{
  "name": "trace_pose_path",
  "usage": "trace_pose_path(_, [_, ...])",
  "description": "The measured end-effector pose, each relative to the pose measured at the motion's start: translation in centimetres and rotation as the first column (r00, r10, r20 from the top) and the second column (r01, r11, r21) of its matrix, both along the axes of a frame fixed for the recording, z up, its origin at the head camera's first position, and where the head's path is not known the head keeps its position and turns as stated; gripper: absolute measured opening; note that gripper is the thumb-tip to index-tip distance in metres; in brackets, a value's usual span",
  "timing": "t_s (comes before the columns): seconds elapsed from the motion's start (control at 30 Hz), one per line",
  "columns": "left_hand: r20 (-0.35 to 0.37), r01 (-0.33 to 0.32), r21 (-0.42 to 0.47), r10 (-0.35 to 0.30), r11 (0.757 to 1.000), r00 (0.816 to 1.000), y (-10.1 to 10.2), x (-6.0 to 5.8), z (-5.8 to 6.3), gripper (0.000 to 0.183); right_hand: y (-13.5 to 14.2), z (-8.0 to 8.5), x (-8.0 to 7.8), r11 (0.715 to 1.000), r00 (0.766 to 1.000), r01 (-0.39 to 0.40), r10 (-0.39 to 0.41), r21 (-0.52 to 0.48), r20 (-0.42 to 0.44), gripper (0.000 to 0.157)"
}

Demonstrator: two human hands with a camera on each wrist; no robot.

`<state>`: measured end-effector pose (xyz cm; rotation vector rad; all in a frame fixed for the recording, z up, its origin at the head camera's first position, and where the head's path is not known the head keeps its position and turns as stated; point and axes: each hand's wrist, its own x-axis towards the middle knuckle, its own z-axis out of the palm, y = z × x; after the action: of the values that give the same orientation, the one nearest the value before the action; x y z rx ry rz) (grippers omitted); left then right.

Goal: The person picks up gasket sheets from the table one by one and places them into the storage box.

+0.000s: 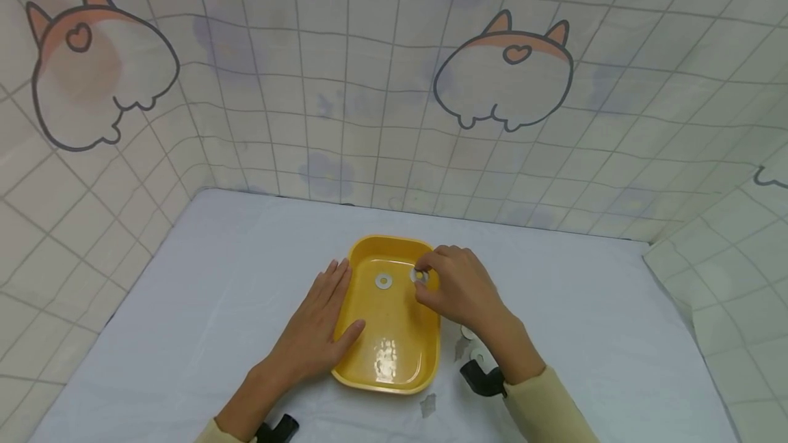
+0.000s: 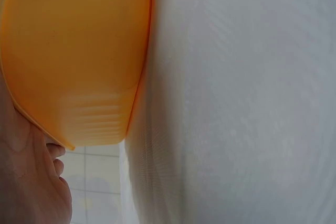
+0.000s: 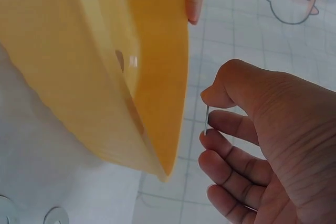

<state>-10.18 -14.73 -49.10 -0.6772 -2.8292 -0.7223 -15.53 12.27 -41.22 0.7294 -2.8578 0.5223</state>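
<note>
A yellow plastic tray (image 1: 388, 333) lies on the white-covered table. My left hand (image 1: 314, 333) rests along its left rim with straight fingers, the thumb reaching over the edge. Between thumb and fingertips, my right hand (image 1: 462, 286) pinches a flat metal washer (image 3: 207, 119), held above the right side of the tray. The right wrist view shows that washer edge-on, apart from the tray wall. Another washer (image 1: 377, 283) lies flat on the tray floor, towards the far end. Only the tray's outer side (image 2: 79, 51) appears in the left wrist view.
Right of the tray, partly hidden by my right forearm, washers (image 3: 56, 214) lie on the white cloth (image 1: 246, 258). Grey star-like patches (image 1: 427, 405) mark the cloth near the tray. A tile-patterned curtain (image 1: 369, 87) with cartoon animals surrounds the table's back and sides.
</note>
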Motion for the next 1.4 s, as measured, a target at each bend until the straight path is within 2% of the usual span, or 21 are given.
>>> trace_pose_path(0.8, [0.022, -0.004, 0.001, 0.004, 1.000, 1.000, 0.1, 0.0, -0.2, 0.086, -1.2, 0.1, -2.3, 0.993, 0.994, -0.106, 0.105, -0.049, -0.023, 0.017])
trace_pose_path(1.23, [0.040, -0.014, 0.017, 0.014, 1.000, 0.999, 0.2, 0.0, 0.0, 0.088, -1.7, 0.4, -3.0, 0.995, 0.996, -0.091, 0.091, -0.028, 0.009, 0.019])
trace_pose_path(1.4, [0.039, -0.014, 0.021, 0.013, 1.000, 0.999, 0.2, 0.1, -0.1, 0.089, -1.8, 0.2, -2.8, 0.998, 0.997, -0.066, 0.066, -0.004, 0.038, 0.027])
